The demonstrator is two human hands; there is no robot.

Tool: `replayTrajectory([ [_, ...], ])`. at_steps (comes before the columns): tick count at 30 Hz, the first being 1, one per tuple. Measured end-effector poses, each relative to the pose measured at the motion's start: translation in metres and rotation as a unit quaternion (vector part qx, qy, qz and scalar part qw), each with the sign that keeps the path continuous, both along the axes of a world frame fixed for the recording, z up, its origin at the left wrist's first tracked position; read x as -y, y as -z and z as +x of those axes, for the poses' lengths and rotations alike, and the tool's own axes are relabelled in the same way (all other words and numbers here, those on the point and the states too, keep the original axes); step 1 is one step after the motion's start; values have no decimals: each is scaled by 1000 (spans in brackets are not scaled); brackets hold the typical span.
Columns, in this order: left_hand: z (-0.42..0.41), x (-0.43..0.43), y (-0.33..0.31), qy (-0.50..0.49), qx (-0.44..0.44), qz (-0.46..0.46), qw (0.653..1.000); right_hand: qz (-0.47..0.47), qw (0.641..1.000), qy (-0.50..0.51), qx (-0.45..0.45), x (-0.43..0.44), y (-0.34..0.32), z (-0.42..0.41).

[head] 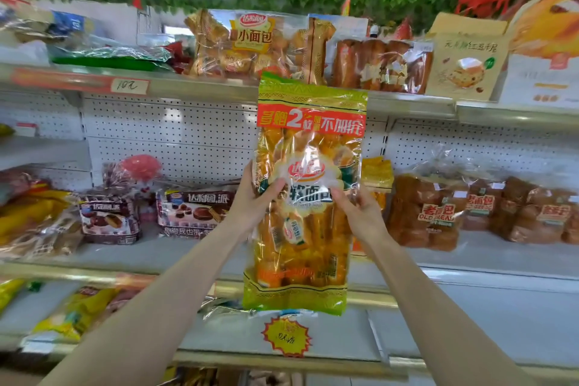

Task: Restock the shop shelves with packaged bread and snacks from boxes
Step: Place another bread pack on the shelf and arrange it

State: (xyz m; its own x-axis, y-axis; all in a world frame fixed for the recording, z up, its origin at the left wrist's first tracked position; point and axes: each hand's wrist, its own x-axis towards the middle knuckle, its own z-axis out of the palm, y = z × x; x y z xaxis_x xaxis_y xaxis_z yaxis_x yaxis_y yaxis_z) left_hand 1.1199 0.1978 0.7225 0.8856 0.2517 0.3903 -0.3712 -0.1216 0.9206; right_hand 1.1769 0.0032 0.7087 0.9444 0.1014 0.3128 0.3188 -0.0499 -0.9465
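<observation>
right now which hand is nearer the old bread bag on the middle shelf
Right. The right hand grips the right edge of the tall bread pack, just left of the old bread bag; the left hand holds its opposite edge, farther left.

Bare forearms (175, 285), left hand (250, 202), right hand (360, 213)

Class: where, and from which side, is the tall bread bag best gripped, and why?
Mid-height, on its long edges, left hand and right hand from opposite sides. The bread bag is tall, upright and soft, so a central two-sided hold likely steadies it.
</observation>
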Motion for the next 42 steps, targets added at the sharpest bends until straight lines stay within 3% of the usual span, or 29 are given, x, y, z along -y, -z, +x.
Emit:
replayTrajectory([
  [14,72,-43,58,-58,-75,27,995,-2,997,-30,-74,-42,52,73],
  [23,171,-90,93,-50,-85,39,994,-4,999,-15,-40,-84,81,167],
  [28,214,-99,106,-27,-95,2,995,17,999,-7,-44,-96,96,204],
  [42,278,-111,153,-23,-113,-10,993,18,999,2,-29,-104,139,266],
])
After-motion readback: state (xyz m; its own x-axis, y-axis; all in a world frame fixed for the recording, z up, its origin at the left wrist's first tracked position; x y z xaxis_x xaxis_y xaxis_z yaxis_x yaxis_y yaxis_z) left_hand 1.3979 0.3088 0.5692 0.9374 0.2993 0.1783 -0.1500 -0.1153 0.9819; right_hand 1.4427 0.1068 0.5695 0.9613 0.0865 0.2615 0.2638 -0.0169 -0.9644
